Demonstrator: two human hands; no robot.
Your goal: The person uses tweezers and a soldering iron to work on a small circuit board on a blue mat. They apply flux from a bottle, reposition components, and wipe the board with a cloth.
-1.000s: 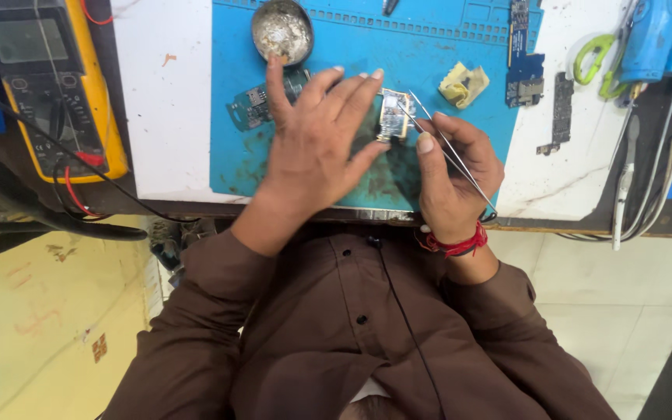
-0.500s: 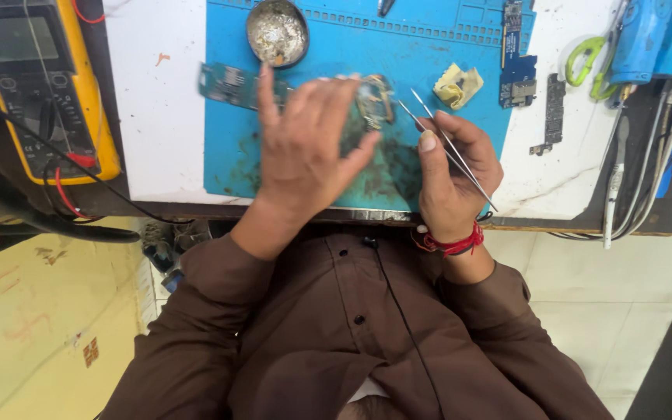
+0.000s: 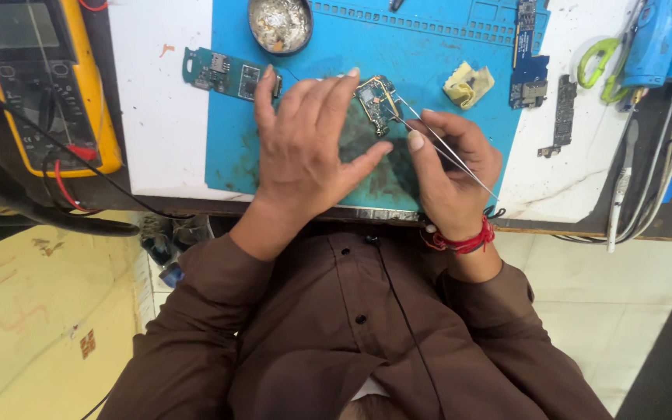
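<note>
My left hand [image 3: 305, 148] lies flat on the blue work mat [image 3: 429, 62], fingers spread, its fingertips against a small green circuit board [image 3: 376, 101]. My right hand [image 3: 449, 167] grips thin metal tweezers [image 3: 441, 144], whose tips reach the board's right edge. A red thread band circles my right wrist. A second, longer green circuit board [image 3: 223, 74] lies at the mat's left edge, just beyond my left fingertips.
A round metal tin [image 3: 280, 22] sits at the mat's top. A yellow sponge piece [image 3: 467, 84], a blue board [image 3: 529, 54] and a dark strip [image 3: 563, 113] lie to the right. A yellow multimeter [image 3: 36, 85] with leads stands at left. Green-handled tool [image 3: 600, 66] and cables sit far right.
My left hand has flattened and slid a little left and down on the mat. The small board now rests under its fingertips, and the tweezers' tips have come to the board's edge.
</note>
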